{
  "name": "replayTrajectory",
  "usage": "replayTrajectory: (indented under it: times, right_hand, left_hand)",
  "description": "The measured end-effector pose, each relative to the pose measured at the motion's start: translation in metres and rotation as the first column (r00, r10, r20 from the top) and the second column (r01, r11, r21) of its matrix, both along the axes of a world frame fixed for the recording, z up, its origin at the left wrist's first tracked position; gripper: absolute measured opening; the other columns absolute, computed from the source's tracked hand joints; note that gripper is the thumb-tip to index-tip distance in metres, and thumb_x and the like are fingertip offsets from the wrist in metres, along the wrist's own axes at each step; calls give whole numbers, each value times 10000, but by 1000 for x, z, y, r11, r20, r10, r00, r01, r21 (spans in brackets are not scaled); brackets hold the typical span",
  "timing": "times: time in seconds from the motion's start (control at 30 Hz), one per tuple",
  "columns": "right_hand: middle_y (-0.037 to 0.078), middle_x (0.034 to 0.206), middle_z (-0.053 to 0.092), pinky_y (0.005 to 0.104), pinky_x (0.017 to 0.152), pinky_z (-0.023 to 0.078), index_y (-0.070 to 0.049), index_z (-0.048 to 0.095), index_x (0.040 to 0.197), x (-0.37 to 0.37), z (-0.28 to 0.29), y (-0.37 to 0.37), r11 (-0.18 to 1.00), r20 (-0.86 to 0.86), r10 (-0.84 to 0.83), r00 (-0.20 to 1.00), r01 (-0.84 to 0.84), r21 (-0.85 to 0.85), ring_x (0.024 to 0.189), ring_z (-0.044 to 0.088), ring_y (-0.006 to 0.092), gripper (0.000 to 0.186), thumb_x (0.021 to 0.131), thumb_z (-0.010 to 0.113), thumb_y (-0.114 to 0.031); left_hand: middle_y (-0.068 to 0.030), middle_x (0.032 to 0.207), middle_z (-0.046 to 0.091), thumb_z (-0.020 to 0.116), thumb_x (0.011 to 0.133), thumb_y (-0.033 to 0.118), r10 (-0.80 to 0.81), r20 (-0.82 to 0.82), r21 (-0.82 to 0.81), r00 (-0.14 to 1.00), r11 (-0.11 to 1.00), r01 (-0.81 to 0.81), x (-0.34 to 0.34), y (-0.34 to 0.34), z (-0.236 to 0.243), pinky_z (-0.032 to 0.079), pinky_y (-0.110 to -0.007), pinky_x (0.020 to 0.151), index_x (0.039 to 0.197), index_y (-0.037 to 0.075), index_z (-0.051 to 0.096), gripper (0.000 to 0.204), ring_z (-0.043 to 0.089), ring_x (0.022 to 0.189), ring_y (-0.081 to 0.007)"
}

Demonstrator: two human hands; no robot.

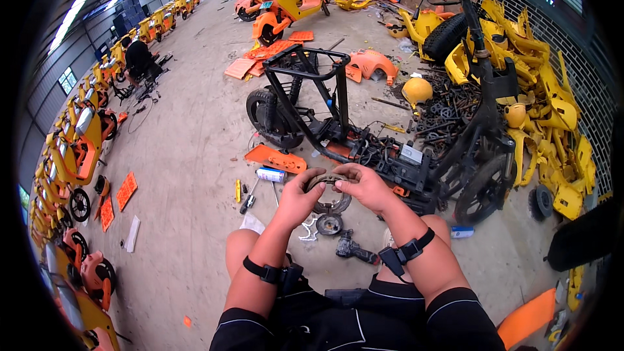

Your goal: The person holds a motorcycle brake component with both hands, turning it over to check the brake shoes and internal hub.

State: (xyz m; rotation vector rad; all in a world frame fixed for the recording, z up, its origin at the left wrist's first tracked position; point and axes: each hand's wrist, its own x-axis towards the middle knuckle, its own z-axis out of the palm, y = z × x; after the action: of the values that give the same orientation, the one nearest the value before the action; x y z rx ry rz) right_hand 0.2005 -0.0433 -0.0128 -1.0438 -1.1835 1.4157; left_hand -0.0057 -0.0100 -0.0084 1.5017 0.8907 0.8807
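Note:
My left hand (299, 194) and my right hand (366, 190) are closed on a dull grey-brown ring of curved metal pieces that looks like a pair of brake shoes (334, 205). They hold it in front of my knees, thumbs on its upper part and fingers partly hidden behind. Just below it on the floor lies a round dark metal plate (329, 224), beside a crumpled white scrap (309, 229). A black and grey power drill (355, 249) rests between my legs. Left of my hands are a screwdriver (247, 204), a yellow tool (238, 191) and a blue-and-white can (271, 175).
A stripped black scooter frame (338, 136) stands ahead, an orange panel (276, 158) beside it. Yellow body panels (552, 104) and dark metal parts (448, 114) are heaped at right. Scooters (84, 133) line the left. Another person (138, 60) crouches far left.

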Motion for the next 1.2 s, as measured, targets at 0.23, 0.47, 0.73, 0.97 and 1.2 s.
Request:
replayTrajectory:
  times: [0.23, 0.47, 0.73, 0.97, 1.2]
  right_hand:
    - [120, 1171, 637, 319, 928, 521, 51, 561, 1263, -14, 8, -32, 999, -18, -36, 999, 36, -10, 1048, 649, 185, 347, 938, 644, -38]
    - [117, 1183, 635, 316, 933, 516, 56, 557, 1269, -15, 9, -39, 999, -14, -43, 999, 42, -29, 1052, 650, 184, 360, 933, 647, -34]
    - [114, 1176, 639, 314, 936, 513, 55, 557, 1270, -7, 5, -10, 999, -5, -6, 1000, 6, -48, 1064, 646, 177, 366, 928, 652, -33]
    - [106, 1179, 643, 307, 942, 507, 41, 574, 1253, 8, -2, 19, 999, -11, 10, 1000, -11, -51, 1073, 637, 166, 356, 917, 667, -31]
    - [103, 1190, 641, 300, 944, 503, 38, 580, 1252, 14, 7, 25, 1000, 24, 19, 1000, -18, -26, 1093, 617, 161, 364, 909, 682, -32]
  left_hand:
    - [-114, 1139, 680, 652, 929, 71, -30, 19, 45, 999, 999, 29, -11, -21, 3, 496, -284, 927, 1267, -28, 604, 355, 635, 1047, -155]
    - [-117, 1155, 674, 635, 933, 44, -78, 18, 24, 997, 997, 78, -15, -27, 10, 497, -285, 930, 1285, -30, 588, 363, 634, 1060, -158]
    - [-116, 1157, 672, 631, 938, 42, -80, -11, -6, 997, 997, 80, -9, -1, 5, 499, -288, 922, 1301, -24, 575, 373, 636, 1054, -162]
    - [-116, 1129, 674, 648, 929, 56, -81, -50, 46, 995, 996, 83, 3, 25, 4, 502, -296, 908, 1276, -34, 581, 365, 633, 1047, -166]
    - [-106, 1127, 676, 653, 928, 56, -75, -34, 0, 997, 997, 75, 9, 33, 2, 503, -284, 896, 1282, -30, 585, 371, 634, 1029, -147]
